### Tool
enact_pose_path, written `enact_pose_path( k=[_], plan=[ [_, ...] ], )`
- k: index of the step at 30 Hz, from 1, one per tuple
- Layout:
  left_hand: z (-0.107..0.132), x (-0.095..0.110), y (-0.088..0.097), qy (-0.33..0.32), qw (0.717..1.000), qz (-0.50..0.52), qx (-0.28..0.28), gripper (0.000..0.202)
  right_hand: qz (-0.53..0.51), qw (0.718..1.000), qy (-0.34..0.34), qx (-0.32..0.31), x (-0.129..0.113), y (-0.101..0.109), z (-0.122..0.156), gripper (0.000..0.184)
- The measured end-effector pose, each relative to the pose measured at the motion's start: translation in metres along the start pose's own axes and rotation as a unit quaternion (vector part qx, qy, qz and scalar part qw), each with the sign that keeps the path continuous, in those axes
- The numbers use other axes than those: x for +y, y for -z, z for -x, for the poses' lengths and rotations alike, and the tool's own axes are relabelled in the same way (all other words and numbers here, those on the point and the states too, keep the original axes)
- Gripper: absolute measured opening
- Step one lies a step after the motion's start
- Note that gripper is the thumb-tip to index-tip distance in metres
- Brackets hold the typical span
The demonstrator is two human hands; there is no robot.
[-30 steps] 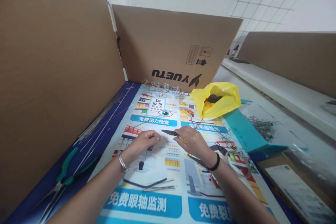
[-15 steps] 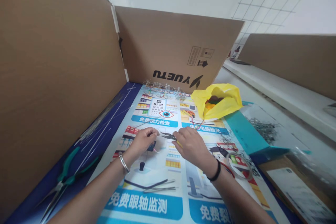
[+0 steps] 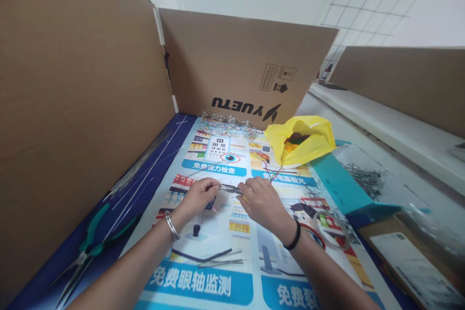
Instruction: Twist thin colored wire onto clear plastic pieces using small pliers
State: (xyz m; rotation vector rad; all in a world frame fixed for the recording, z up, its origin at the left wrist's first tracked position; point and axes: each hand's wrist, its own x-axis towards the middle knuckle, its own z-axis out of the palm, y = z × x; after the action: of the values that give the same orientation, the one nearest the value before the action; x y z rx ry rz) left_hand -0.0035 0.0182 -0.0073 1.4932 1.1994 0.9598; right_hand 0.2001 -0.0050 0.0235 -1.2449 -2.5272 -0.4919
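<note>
My right hand (image 3: 262, 202) is wrapped round small needle-nose pliers (image 3: 231, 189), whose dark jaws point left and whose yellow grip shows a little under my fingers. Just left of the jaw tips, my left hand (image 3: 198, 196) is closed in a pinch on a thin wire, mostly hidden by the fingers. A faint wire loop shows above the pliers. Both hands are over the printed poster sheet (image 3: 218, 232). Several short grey wire pieces (image 3: 225, 260) lie on the sheet below the hands.
Green-handled pliers (image 3: 89, 247) and long thin wires (image 3: 140, 167) lie at left. Cardboard panels (image 3: 232, 58) stand behind and left. A yellow bag (image 3: 308, 140), a blue box flap (image 3: 339, 181), wire coils (image 3: 332, 230) and a brown parcel (image 3: 410, 256) are at right. Tangled wire pieces (image 3: 232, 126) sit at the back.
The pliers have shifted and turned slightly in my right hand, which has moved a touch left. My left hand stays nearly where it was, still pinching.
</note>
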Motion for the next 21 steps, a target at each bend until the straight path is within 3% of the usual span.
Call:
enact_pose_path(
  k=[21],
  plan=[
    [0.0017,0.0017,0.0001,0.006,1.000,0.005,-0.012,0.011,0.012,0.999,-0.024,-0.039,-0.0090,-0.0013,-0.0005,0.014]
  ],
)
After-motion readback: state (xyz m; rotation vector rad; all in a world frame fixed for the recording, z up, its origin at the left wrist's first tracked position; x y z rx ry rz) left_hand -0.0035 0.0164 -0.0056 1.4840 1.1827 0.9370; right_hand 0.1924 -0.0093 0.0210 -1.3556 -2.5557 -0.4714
